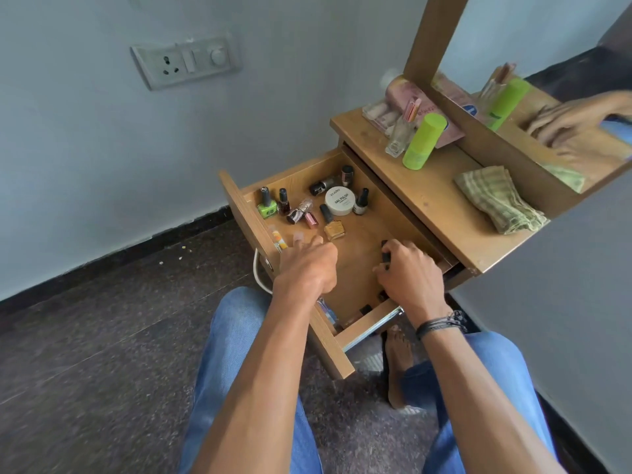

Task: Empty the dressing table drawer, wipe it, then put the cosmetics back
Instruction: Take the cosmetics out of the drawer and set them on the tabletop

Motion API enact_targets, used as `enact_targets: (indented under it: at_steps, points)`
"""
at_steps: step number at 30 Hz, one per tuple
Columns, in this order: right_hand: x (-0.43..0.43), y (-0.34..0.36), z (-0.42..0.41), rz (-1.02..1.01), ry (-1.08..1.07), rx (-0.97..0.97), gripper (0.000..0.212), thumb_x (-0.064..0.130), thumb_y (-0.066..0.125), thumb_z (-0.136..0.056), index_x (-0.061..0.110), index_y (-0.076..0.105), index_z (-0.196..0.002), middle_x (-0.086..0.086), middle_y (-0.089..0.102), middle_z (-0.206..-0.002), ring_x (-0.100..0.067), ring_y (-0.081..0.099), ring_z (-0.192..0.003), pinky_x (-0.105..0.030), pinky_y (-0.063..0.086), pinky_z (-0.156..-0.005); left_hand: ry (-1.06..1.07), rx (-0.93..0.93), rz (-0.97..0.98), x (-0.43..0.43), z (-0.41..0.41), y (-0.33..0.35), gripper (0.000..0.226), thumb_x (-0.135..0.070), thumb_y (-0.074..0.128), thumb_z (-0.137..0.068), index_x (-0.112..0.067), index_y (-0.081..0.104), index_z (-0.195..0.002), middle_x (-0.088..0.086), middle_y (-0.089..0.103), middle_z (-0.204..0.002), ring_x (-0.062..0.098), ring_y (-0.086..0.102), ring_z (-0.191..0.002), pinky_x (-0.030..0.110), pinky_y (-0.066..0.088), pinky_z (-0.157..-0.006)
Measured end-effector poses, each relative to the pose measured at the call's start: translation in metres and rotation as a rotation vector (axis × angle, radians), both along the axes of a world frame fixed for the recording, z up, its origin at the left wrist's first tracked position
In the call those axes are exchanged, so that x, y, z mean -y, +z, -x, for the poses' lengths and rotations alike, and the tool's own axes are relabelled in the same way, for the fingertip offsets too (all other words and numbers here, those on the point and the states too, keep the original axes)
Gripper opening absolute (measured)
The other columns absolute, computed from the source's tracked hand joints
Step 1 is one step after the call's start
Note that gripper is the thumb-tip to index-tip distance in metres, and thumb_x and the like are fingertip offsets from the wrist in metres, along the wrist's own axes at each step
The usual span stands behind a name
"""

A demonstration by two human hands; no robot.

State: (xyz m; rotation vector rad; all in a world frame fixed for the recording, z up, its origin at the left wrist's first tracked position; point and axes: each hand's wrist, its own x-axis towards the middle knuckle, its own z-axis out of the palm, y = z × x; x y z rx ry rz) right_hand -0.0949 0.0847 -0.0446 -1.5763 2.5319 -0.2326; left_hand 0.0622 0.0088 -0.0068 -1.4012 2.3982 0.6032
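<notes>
— What is being kept in the drawer (359, 271)?

— Mostly nail polish. A white jar (339, 200) is being kept upright in it, and everything is being placed here by that jar. Just right of the jar, a dark-capped bottle (361, 202) is being kept standing. Beyond the jar, one dark bottle (323, 185) is being left lying and another (346, 175) is being kept upright.

— And left of the jar?

— A green bottle (266, 204) and a dark red bottle (284, 201) are being kept upright, well left of the jar. Between them and the jar, small pinkish bottles (302, 212) are being left lying. Just nearer than the jar, a yellow bottle (332, 225) is being kept.

— What is being done with the hands?

— The left hand (307, 268) is being stretched into the drawer, nearer than the jar and to its left. Its fingers are being held straight and nothing is being gripped, though the fingertips are blurred. The right hand (407, 271) is being held nearer than the jar and to its right. A small dark item (385, 256) is being gripped in its curled fingers; what it is cannot be told.

— And outside the drawer?

— On the tabletop (441, 213), right of the jar, a green cylinder (424, 142), a clear glass bottle (398, 138) and a folded checked cloth (499, 200) are being kept. The cloth is being left farthest from the jar.
</notes>
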Motion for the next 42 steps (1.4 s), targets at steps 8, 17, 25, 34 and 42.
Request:
enact_targets:
  at_steps: [8,17,25,34,42]
  points:
    - [0.009,0.004,-0.002,-0.089,-0.007,0.016,0.03,0.013,0.057,-0.092,0.017,0.05,-0.121,-0.004,0.057,-0.092,-0.033,0.064,-0.082,-0.036,0.046,-0.062,0.035,-0.073,0.033,0.0,-0.001,0.002,0.034,0.0,0.062,-0.089,-0.018,0.067,-0.117,0.005,0.063,-0.122,0.028,0.047,-0.128,0.04,0.044,-0.095]
    - [0.005,0.061,0.017,0.631,-0.091,0.493,0.056,0.012,0.082,-0.082,0.022,0.055,-0.131,0.005,0.067,-0.108,-0.007,0.068,-0.091,-0.021,0.056,-0.076,0.235,-0.35,0.051,0.005,-0.007,0.009,0.021,-0.002,0.064,-0.093,-0.016,0.069,-0.108,0.004,0.066,-0.111,0.022,0.063,-0.102,0.034,0.048,-0.078]
    - [0.044,0.058,0.066,0.667,-0.326,0.401,0.045,0.029,0.082,-0.068,0.021,0.07,-0.111,0.0,0.07,-0.11,-0.014,0.067,-0.095,-0.039,0.055,-0.094,0.336,-0.574,0.081,0.015,-0.009,0.011,0.015,-0.008,0.071,-0.091,-0.017,0.069,-0.102,-0.004,0.058,-0.087,0.004,0.059,-0.067,0.02,0.044,-0.048]
    - [0.057,0.049,0.072,0.729,-0.302,0.431,0.055,0.024,0.089,-0.072,0.031,0.056,-0.114,0.011,0.067,-0.106,-0.008,0.067,-0.094,-0.031,0.057,-0.09,0.401,-0.818,0.077,0.02,-0.001,0.009,0.023,-0.014,0.081,-0.081,-0.018,0.071,-0.102,-0.008,0.066,-0.091,0.008,0.066,-0.084,0.027,0.056,-0.072]
    - [0.029,0.046,0.045,1.009,-0.172,0.28,0.049,0.015,0.077,-0.08,0.009,0.059,-0.124,0.002,0.053,-0.117,-0.014,0.056,-0.103,-0.032,0.054,-0.085,0.511,-1.086,0.088,0.015,0.01,0.011,0.024,-0.027,0.083,-0.08,-0.025,0.069,-0.1,-0.009,0.072,-0.095,-0.001,0.068,-0.085,0.028,0.06,-0.077]
